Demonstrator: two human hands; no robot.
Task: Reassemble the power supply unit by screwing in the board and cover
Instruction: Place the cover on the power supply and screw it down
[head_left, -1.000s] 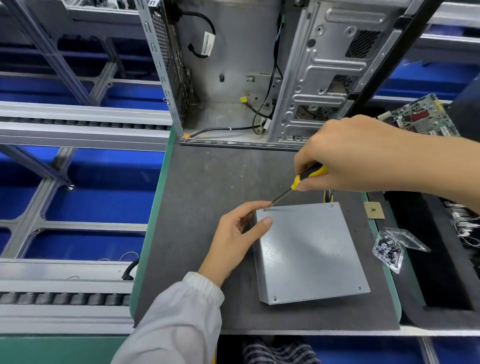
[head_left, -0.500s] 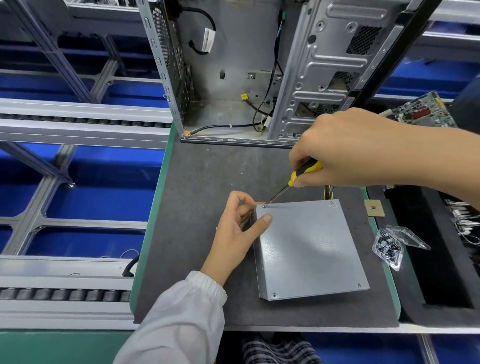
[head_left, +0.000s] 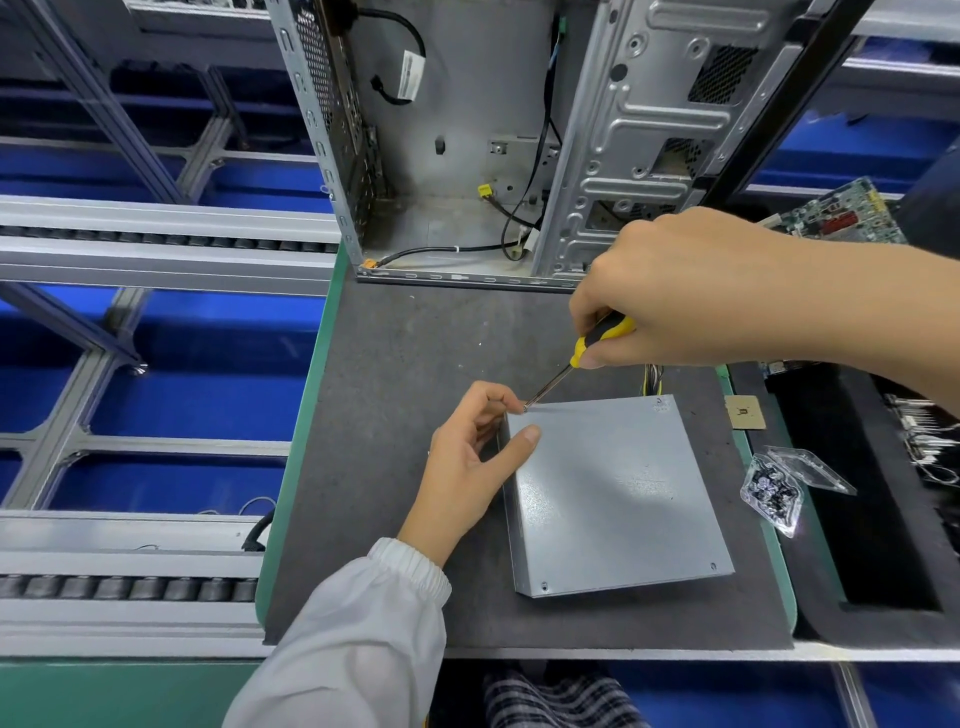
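A grey metal power supply unit (head_left: 618, 499) lies flat on the dark mat, cover up, with coloured wires sticking out at its far edge. My right hand (head_left: 691, 291) grips a yellow-and-black screwdriver (head_left: 597, 340), whose tip rests at the unit's far left corner. My left hand (head_left: 472, 457) holds that same corner: the thumb presses on the cover and the fingers curl against the left side, close to the tip. Whether a screw sits under the tip is hidden.
An open computer case (head_left: 467, 140) stands at the back of the mat (head_left: 395, 364). A clear plastic box of small parts (head_left: 779, 488) and a small tan chip (head_left: 744, 412) lie to the right. A circuit board (head_left: 841, 213) lies at far right, conveyor rails (head_left: 156, 244) to the left.
My left fingers curled in closer round the far left corner beside the screwdriver tip. The right hand and screwdriver stayed at the same corner; the view shifted slightly.
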